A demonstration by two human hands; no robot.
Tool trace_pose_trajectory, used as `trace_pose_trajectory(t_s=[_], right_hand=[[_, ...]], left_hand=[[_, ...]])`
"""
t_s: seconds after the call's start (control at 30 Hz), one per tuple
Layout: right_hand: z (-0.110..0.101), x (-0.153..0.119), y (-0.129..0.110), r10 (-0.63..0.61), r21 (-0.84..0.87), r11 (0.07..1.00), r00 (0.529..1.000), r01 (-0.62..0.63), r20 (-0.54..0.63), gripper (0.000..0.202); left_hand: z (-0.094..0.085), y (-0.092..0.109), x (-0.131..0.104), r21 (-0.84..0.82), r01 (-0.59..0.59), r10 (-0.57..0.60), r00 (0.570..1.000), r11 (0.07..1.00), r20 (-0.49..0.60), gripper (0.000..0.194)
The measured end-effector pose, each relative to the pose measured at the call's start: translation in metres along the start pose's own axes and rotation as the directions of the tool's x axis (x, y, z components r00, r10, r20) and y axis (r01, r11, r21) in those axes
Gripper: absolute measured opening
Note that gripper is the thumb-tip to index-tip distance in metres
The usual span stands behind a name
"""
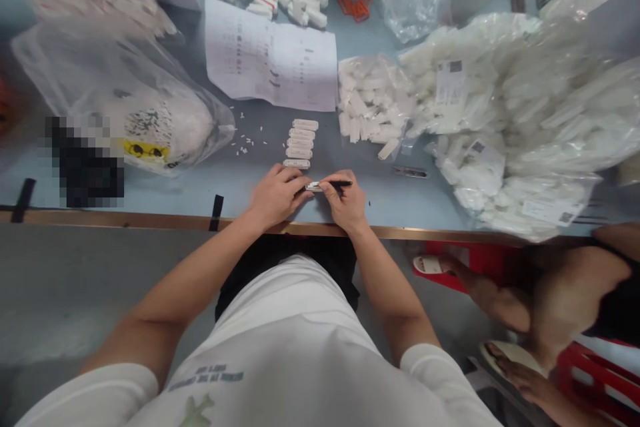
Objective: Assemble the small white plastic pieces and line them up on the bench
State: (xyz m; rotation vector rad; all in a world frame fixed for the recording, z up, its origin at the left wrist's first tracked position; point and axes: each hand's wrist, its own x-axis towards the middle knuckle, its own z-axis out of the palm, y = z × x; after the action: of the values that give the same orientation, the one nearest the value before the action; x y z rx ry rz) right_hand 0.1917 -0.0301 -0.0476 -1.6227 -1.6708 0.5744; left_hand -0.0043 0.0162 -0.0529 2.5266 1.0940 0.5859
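A slotted white strip [313, 186] lies between two hands near the tabletop's [410, 203] front edge.
Its long axis runs left to right, roughly parallel to that edge; the left hand [281, 195] pinches its left end, while the right hand [345, 201], just beside the right end, grasps a slim black pen-like tool [343, 183] whose tip is hard to make out behind the fingers. Both hands are about equally near the strip. Five similar white strips [300, 144] form a column just beyond the left hand, toward the tabletop's far edge, their long axes also left to right.
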Motion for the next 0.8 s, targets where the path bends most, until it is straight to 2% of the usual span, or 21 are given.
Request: trace_pose_trajectory(t_s=[0.17, 0.37, 0.6, 0.8], right_hand=[[-0.0004, 0.0021, -0.0005, -0.056, -0.039, 0.998, 0.998, 0.057, 0.031, 0.037], [0.0013, 0.0034, -0.0019, -0.177, -0.051, 0.982, 0.98, 0.182, 0.086, 0.034], [-0.0005, 0.0015, 0.0013, -0.057, 0.014, 0.998, 0.998, 0.058, -0.035, 0.039], [-0.0002, 0.0016, -0.0001, -0.05, 0.03, 0.998, 0.999, 0.051, -0.019, 0.036]], left_hand=[[0.0004, -0.0001, -0.0007, -0.014, -0.003, 0.003, 1.0, 1.0, -0.005, 0.034], [0.0006, 0.0006, -0.0001, -0.013, 0.003, -0.003, 1.0, 1.0, -0.003, 0.033], [0.0013, 0.0005, -0.0005, -0.019, 0.003, -0.003, 1.0, 1.0, -0.014, 0.032], [0.0017, 0.0002, -0.0008, 0.0, -0.003, 0.003, 1.0, 1.0, -0.016, 0.034]])
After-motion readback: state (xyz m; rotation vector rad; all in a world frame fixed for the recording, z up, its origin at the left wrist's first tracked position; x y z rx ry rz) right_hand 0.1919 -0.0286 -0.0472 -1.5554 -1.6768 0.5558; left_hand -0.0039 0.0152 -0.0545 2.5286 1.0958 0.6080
